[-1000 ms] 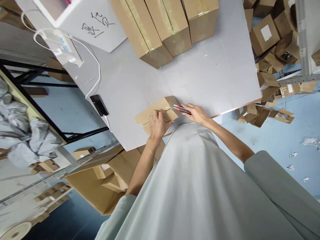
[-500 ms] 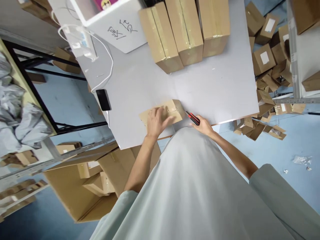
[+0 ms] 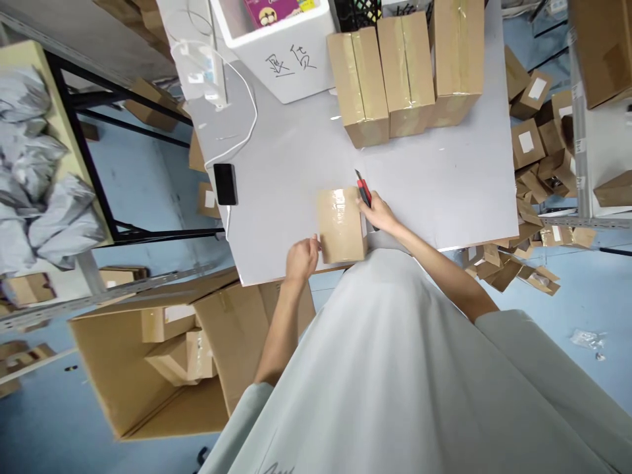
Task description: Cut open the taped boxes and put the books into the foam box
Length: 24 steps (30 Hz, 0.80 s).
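A small taped cardboard box (image 3: 340, 227) lies near the front edge of the grey table, between my hands. My right hand (image 3: 379, 212) is closed round a red and black utility knife (image 3: 364, 191) at the box's right side, and the blade points away from me. At the left side of the box is my left hand (image 3: 303, 259), with its fingers curled and the fingertips at the lower left edge. Whether those fingers pinch part of the box cannot be made out.
Three taped cardboard boxes (image 3: 407, 79) stand at the back of the table beside a white bin (image 3: 281, 66). A black phone (image 3: 226, 184) on a white cable lies at the left edge. A large open carton (image 3: 162, 368) is below left; several boxes (image 3: 530, 141) are piled right.
The small box has turned to sit squarer to me. My left hand has moved from its top to its left side. My right hand has raised the knife, its blade now pointing farther forward.
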Each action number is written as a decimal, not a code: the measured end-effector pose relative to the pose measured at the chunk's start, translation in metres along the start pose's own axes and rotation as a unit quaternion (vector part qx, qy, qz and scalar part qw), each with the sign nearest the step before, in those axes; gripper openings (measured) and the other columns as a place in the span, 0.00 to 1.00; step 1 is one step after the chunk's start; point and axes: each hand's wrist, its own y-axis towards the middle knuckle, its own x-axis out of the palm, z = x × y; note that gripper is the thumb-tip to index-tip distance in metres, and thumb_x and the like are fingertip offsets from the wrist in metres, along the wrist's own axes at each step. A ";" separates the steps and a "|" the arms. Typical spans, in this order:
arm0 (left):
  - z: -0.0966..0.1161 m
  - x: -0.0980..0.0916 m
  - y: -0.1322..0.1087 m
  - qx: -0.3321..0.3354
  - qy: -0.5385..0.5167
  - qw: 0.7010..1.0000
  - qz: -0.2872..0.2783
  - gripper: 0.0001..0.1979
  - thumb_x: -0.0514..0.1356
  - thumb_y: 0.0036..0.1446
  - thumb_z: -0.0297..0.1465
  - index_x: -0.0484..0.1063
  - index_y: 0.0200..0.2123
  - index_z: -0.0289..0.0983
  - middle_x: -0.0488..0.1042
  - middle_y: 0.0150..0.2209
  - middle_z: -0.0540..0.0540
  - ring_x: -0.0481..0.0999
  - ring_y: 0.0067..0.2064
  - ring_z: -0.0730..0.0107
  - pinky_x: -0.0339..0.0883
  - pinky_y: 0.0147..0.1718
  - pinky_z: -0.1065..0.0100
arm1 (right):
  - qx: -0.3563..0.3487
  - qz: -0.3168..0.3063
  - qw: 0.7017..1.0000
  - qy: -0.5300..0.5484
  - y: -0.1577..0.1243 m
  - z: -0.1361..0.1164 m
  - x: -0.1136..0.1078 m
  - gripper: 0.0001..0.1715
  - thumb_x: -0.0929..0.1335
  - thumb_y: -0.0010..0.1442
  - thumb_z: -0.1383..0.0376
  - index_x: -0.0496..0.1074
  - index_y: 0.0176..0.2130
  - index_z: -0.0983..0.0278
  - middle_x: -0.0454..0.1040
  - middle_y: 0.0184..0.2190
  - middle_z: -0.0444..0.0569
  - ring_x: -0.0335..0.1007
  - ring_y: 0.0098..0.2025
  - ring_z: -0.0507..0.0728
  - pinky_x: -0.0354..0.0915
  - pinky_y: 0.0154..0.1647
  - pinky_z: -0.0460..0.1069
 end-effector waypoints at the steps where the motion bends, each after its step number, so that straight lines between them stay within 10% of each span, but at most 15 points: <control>1: 0.005 0.006 -0.008 0.000 -0.019 0.999 -0.028 0.34 0.40 0.77 0.48 0.79 0.31 0.42 0.87 0.39 0.38 0.85 0.44 0.50 0.74 0.52 0.55 | -0.001 0.000 0.999 -0.046 0.013 -0.011 0.005 0.20 0.68 0.74 0.46 0.68 0.51 0.59 0.80 0.42 0.51 0.81 0.51 0.66 0.78 0.56 0.62; 7: 0.050 0.040 -0.030 0.033 -0.109 0.986 -0.120 0.29 0.44 0.76 0.45 0.83 0.44 0.39 0.89 0.44 0.42 0.87 0.42 0.54 0.76 0.51 0.57 | -0.080 -0.114 0.987 -0.085 0.046 -0.059 0.047 0.15 0.70 0.73 0.51 0.66 0.45 0.59 0.77 0.37 0.45 0.74 0.40 0.58 0.72 0.48 0.52; 10: 0.070 0.037 -0.030 0.065 -0.122 0.984 -0.110 0.26 0.48 0.77 0.46 0.83 0.49 0.38 0.88 0.44 0.42 0.86 0.40 0.55 0.77 0.49 0.58 | -0.131 -0.084 0.986 -0.053 0.027 -0.057 0.032 0.19 0.70 0.72 0.47 0.66 0.43 0.58 0.74 0.34 0.42 0.70 0.36 0.56 0.69 0.43 0.49; 16: 0.088 0.014 0.013 0.170 -0.027 0.982 0.075 0.22 0.60 0.71 0.39 0.76 0.63 0.37 0.81 0.59 0.35 0.80 0.60 0.46 0.72 0.63 0.48 | -0.041 0.116 0.992 -0.039 -0.047 0.005 -0.050 0.23 0.68 0.69 0.43 0.71 0.45 0.58 0.73 0.31 0.41 0.72 0.34 0.57 0.66 0.39 0.48; 24: 0.093 0.019 0.067 0.253 0.107 0.961 -0.018 0.37 0.66 0.61 0.29 0.66 0.73 0.38 0.71 0.71 0.32 0.70 0.73 0.42 0.47 0.79 0.35 | 0.052 0.096 0.991 -0.083 -0.110 0.067 -0.045 0.27 0.70 0.68 0.47 0.77 0.58 0.59 0.84 0.40 0.47 0.80 0.41 0.63 0.71 0.47 0.53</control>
